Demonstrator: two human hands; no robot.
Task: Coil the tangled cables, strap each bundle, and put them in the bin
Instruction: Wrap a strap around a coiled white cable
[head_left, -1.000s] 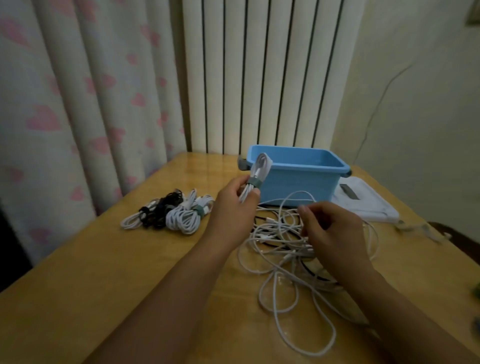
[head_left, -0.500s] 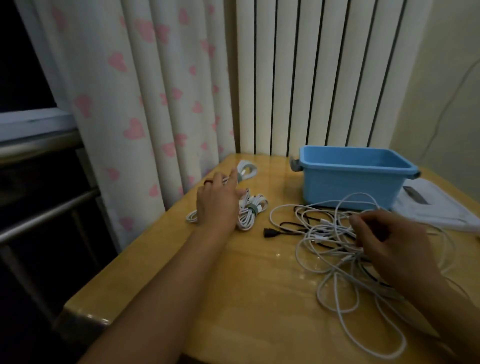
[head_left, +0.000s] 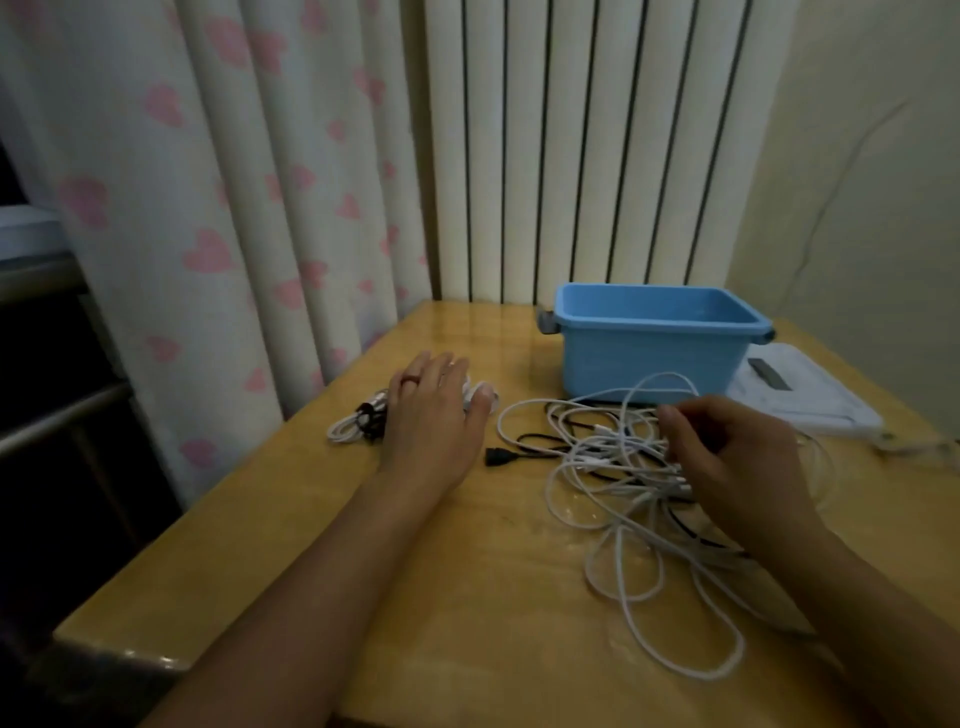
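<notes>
A tangle of white and black cables (head_left: 608, 483) sprawls over the wooden table (head_left: 467, 597), in front of the empty blue bin (head_left: 649, 358). My right hand (head_left: 737, 457) is curled into the top of the tangle, its fingers pinching white strands. My left hand (head_left: 431, 415) lies flat, fingers straight, over the strapped bundles at the table's left. A black and white bundle (head_left: 358, 421) shows to its left, and a bit of white coil (head_left: 480, 392) peeks out by the thumb. Whatever else lies under the palm is hidden.
A flat white device (head_left: 810, 400) lies to the right of the bin. A black plug (head_left: 496, 456) sticks out of the tangle toward my left hand. A heart-print curtain (head_left: 234, 234) hangs past the table's left edge, and a white radiator (head_left: 571, 156) stands behind.
My left hand carried the strapped white bundle from near the bin over to the other bundles and laid it down, flattening on top. My right hand stayed in the tangle. The view swung left.
</notes>
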